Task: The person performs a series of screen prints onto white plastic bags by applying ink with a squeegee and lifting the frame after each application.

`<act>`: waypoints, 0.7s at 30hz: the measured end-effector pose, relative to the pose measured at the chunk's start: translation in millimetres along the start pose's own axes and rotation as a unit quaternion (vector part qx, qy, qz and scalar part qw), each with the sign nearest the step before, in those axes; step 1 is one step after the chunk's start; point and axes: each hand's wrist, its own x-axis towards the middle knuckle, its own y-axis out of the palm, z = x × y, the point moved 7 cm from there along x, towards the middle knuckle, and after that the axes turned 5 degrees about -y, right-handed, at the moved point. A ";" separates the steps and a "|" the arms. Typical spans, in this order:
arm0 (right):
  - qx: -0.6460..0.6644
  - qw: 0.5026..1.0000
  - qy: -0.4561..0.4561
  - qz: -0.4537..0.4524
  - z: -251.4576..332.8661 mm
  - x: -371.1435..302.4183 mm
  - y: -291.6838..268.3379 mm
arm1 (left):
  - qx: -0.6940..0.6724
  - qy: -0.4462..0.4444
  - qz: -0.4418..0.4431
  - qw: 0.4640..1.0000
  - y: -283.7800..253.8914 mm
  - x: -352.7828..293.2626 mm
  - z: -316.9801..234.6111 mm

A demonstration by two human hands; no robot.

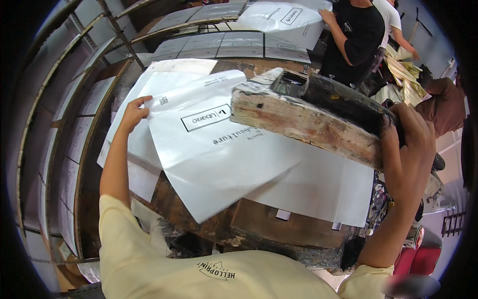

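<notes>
My left hand (135, 113) pinches the left edge of a white plastic bag (214, 169) with black print, its near corner hanging loose. My right hand (411, 144) is wrapped around the right end of a wooden screen-printing frame (308, 127), which is tilted up above the bag's right part. A dark, ink-stained bar (348, 102), perhaps a squeegee, lies along the frame and reaches my right hand. Under the bag another white sheet (333, 184) covers the worktable (279, 219). The frame hides part of the bag.
Shelf racks (82, 114) holding white sheets stand on the left, with more sheets on racks at the back. A person in black (356, 40) handles another printed bag (286, 20) at the far side. Other people are behind on the right. A tin (414, 236) stands at lower right.
</notes>
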 end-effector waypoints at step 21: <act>0.186 0.931 0.018 0.313 65.2 -235.7 110.7 | 0.009 0.024 0.099 0.995 277.8 -315.2 -147.0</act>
